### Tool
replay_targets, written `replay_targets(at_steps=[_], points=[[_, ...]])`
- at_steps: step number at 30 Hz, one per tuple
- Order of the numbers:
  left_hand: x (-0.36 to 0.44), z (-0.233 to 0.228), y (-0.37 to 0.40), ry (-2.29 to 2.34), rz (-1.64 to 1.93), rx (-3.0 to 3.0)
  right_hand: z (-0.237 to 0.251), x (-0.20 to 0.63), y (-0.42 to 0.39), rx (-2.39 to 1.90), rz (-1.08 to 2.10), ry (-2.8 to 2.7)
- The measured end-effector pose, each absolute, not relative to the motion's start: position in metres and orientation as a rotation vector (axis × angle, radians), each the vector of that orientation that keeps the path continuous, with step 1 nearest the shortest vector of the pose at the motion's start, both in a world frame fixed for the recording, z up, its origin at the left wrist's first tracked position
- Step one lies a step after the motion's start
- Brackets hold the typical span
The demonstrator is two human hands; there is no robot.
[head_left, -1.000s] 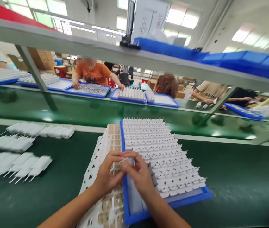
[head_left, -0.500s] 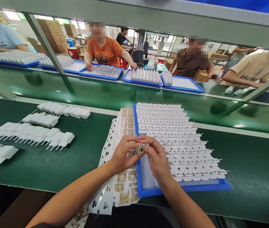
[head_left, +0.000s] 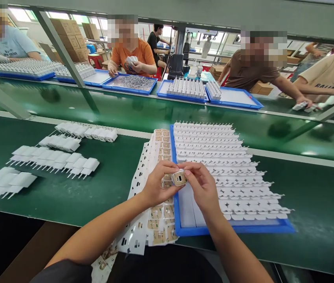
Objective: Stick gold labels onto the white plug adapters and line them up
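Between my two hands is a small white charger plug (head_left: 179, 178), its end face covered by a tan sticker with port cutouts. My left hand (head_left: 158, 182) is closed around its left side, thumb below and fingers above. The thumb and fingers of my right hand (head_left: 204, 188) press on its upper right edge. Beneath my left hand lie sheets of tan stickers (head_left: 158, 214) and white perforated sheets (head_left: 133, 236). Under my right hand is a blue-rimmed tray (head_left: 176, 210) that bears rows of white chargers (head_left: 214, 157) with their pins pointing right.
Several more white chargers (head_left: 52, 157) lie in rows on the green table (head_left: 75, 196) at left. Across the green divider (head_left: 125, 114), co-workers sit by blue trays (head_left: 234, 102) of parts. A slanted metal post (head_left: 57, 45) stands at upper left.
The head view has shifted slightly. Both hands still hold the charger, its stickered face now turned more toward me. Opposite, the person in orange has lifted white pieces, and the person in brown reaches right.
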State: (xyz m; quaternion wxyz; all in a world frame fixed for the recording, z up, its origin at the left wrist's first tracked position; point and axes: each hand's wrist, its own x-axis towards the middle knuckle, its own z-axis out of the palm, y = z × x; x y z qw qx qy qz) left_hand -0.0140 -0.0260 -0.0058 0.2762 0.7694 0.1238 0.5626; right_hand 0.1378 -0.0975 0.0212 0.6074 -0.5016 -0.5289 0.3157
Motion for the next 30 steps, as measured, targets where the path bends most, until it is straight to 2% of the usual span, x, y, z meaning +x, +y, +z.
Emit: replay_targets(at_steps=[3, 7, 9, 12, 16, 20, 23, 30], points=[[-0.015, -0.004, -0.026, 0.369, 1.512, 2.107, 0.021, 0.139, -0.098, -1.234, 0.554, -1.338], [-0.016, -0.005, -0.025, 0.473, 1.421, 2.018, 0.025, 0.136, -0.099, -1.237, 0.017, -1.583], [-0.016, -0.007, -0.022, 0.525, 1.357, 1.914, 0.027, 0.134, -0.100, -1.126, -0.101, -1.684], [-0.017, -0.012, -0.015, 0.595, 1.321, 1.819, 0.025, 0.131, -0.103, -0.995, 0.080, -1.695], [-0.020, -0.008, 0.004, 0.673, 1.392, 1.873, 0.014, 0.132, -0.103, -1.080, 0.241, -1.543], [-0.043, 0.011, 0.025, 0.842, 1.432, 2.032, 0.006, 0.135, -0.097, -1.138, 0.198, -1.544], [-0.079, 0.020, 0.025, 1.045, 1.311, 2.155, 0.006, 0.136, -0.094, -1.148, 0.143, -1.564], [-0.218, -0.013, -0.030, 1.824, 0.864, 2.093, 0.016, 0.133, -0.099, -1.166, -0.058, -1.674]])
